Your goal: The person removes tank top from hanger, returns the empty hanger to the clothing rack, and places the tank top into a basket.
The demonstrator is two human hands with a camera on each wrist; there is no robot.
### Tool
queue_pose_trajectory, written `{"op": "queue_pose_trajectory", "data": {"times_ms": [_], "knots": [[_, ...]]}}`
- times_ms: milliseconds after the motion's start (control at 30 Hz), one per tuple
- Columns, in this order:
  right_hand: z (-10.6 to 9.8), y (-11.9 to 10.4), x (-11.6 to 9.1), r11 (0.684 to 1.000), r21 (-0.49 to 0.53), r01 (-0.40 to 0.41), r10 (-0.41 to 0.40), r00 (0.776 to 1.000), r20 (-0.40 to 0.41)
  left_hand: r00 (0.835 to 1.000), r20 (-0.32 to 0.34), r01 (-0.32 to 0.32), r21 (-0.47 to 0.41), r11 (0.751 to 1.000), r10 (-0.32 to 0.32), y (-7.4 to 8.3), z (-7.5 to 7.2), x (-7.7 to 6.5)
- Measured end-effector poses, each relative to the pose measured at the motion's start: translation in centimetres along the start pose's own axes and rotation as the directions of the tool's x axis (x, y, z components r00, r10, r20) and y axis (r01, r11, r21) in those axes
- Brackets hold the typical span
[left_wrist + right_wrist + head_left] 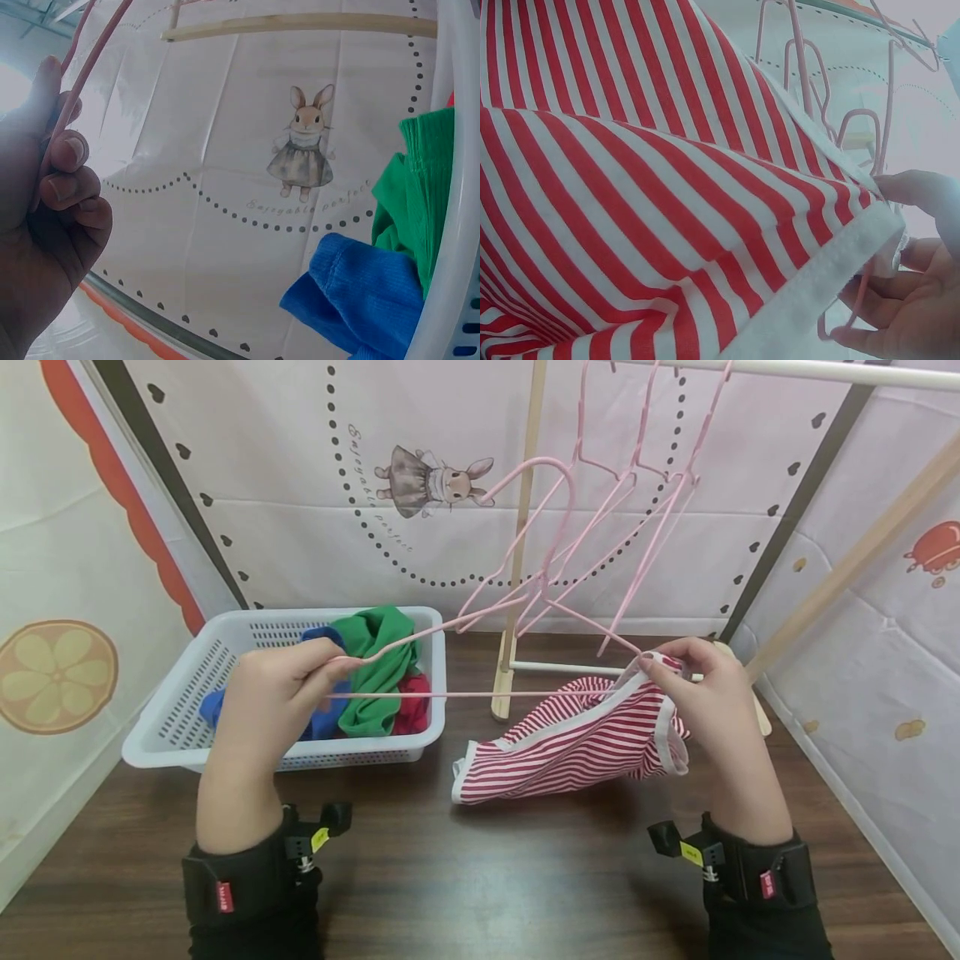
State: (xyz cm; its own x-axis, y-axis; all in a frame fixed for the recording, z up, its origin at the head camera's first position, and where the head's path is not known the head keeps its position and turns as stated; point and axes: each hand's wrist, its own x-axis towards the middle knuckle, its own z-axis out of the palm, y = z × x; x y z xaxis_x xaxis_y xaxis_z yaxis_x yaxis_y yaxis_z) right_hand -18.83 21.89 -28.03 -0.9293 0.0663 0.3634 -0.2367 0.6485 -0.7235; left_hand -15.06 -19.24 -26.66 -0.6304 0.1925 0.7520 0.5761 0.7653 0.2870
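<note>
My left hand [281, 697] grips one end of a pink clothes hanger [442, 625], its fingers curled round the wire in the left wrist view. The hanger is held level in front of me, hook pointing away. At its other end my right hand [701, 689] pinches the white-trimmed edge of a red-and-white striped garment [570, 739] together with the hanger's tip. The garment hangs down from that end toward the floor, its body slanting left. In the right wrist view the striped cloth [645, 187] fills most of the picture, and the hanger end shows beneath the fingers.
A white plastic basket [168, 718] at left holds a green garment [378, 668], a blue garment [360, 292] and a red one [412, 706]. Behind, several pink hangers [645, 435] hang from a rack's white bar [825, 370]. Its wooden leg [504, 677] stands beyond the hanger.
</note>
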Motion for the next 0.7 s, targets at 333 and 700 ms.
{"op": "queue_pose_trajectory", "data": {"times_ms": [333, 700], "knots": [[-0.4, 0.3, 0.1, 0.996, 0.011, -0.088, 0.089, 0.995, -0.044, 0.999, -0.031, 0.024, -0.009, 1.000, -0.025, -0.6, -0.9, -0.3], [-0.2, 1.6, 1.1, 0.988, 0.039, -0.147, 0.150, 0.985, -0.086, 0.998, -0.047, 0.047, 0.014, 0.999, -0.046, -0.7, -1.4, -0.5]]}}
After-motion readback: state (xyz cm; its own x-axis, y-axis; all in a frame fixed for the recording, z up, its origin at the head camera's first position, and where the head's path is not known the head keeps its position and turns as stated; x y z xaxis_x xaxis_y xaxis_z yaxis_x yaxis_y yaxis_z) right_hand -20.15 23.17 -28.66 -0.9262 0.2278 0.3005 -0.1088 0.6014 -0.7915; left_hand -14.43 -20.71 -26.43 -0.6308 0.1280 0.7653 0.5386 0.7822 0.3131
